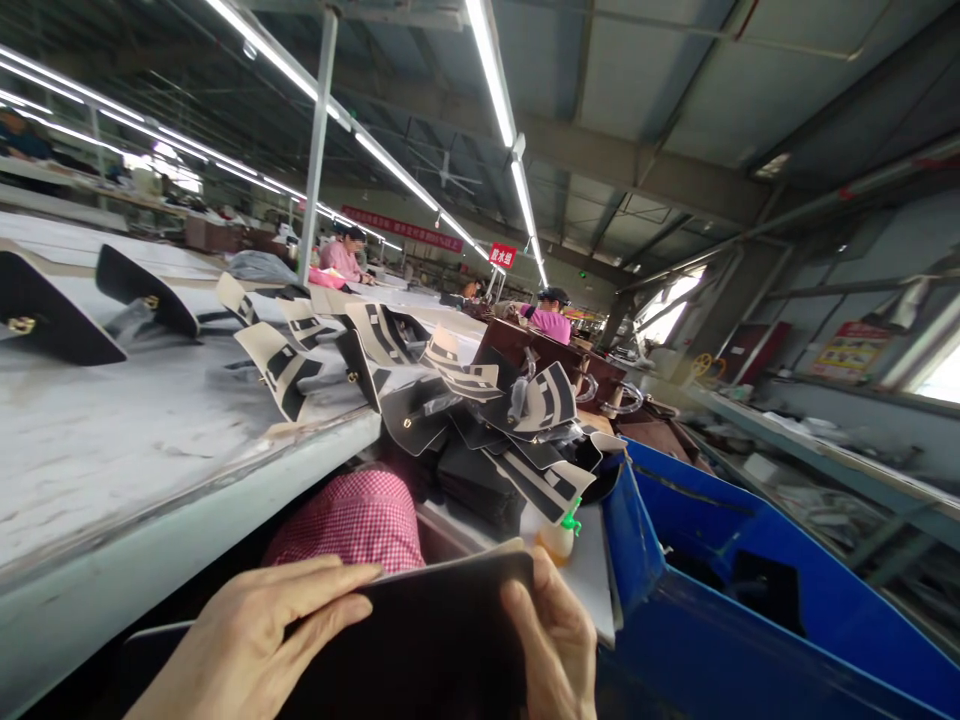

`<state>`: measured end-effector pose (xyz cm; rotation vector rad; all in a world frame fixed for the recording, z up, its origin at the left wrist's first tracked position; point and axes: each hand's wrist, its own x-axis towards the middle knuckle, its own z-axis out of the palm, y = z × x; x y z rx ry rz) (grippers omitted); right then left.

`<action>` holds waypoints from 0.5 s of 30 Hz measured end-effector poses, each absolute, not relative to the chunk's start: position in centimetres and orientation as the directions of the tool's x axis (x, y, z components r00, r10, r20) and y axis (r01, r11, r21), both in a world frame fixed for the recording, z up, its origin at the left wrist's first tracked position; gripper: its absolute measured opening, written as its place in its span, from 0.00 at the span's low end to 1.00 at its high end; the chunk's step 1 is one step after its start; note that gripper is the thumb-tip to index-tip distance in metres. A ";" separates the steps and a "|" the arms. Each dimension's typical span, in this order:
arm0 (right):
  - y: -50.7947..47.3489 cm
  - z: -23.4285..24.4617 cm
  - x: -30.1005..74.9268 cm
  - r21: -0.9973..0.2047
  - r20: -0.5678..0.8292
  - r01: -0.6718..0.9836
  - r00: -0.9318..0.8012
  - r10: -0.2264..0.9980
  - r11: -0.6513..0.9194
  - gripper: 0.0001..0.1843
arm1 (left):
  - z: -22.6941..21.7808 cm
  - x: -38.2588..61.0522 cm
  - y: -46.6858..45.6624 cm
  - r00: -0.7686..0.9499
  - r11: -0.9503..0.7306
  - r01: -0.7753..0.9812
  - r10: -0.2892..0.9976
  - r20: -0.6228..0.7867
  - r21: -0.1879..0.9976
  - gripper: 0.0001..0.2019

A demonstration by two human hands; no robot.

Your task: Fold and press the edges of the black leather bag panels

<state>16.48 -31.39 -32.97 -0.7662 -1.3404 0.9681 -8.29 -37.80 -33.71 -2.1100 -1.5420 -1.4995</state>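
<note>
Close to me, a flat black leather panel [435, 640] with a pale edge is gripped between both hands. My left hand [262, 625] closes on its left upper edge, fingers over the top. At the right corner, my right hand [553, 630] pinches the panel with the thumb on its black face. The panel's lower part runs out of view. Beyond it lies a heap of similar panels [544, 400], black on one side and beige with black strips on the other, some with small gold-coloured clasps.
A white worktable [150, 430] stretches along the left, with more panels on it. To the right stands a blue bin [750, 640] holding dark pieces. A bottle with a green top [556, 540] stands beside the heap. Brown bags [506, 345] and a person in pink [551, 320] are farther back.
</note>
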 end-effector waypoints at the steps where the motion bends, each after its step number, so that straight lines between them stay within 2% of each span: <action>1: -31.4 -32.9 16.5 -0.893 0.437 -0.132 -0.031 0.899 0.429 0.17 | -33.2 -8.1 -37.7 -0.016 -0.477 0.774 0.643 0.766 0.417 0.10; 5: -31.3 -32.8 16.6 -0.893 0.434 -0.146 -0.038 0.900 0.425 0.15 | -31.4 -6.8 -37.3 -0.013 -0.522 0.745 0.613 0.790 0.417 0.11; 10: -31.5 -32.9 16.4 -0.889 0.442 -0.166 -0.072 0.894 0.426 0.16 | -31.3 -5.1 -36.8 0.087 -0.556 0.788 0.526 0.846 0.265 0.11; 15: -31.6 -33.0 16.0 -0.888 0.450 -0.173 -0.139 0.882 0.426 0.17 | -32.4 -4.5 -36.6 0.135 -0.586 0.790 0.455 0.880 0.182 0.10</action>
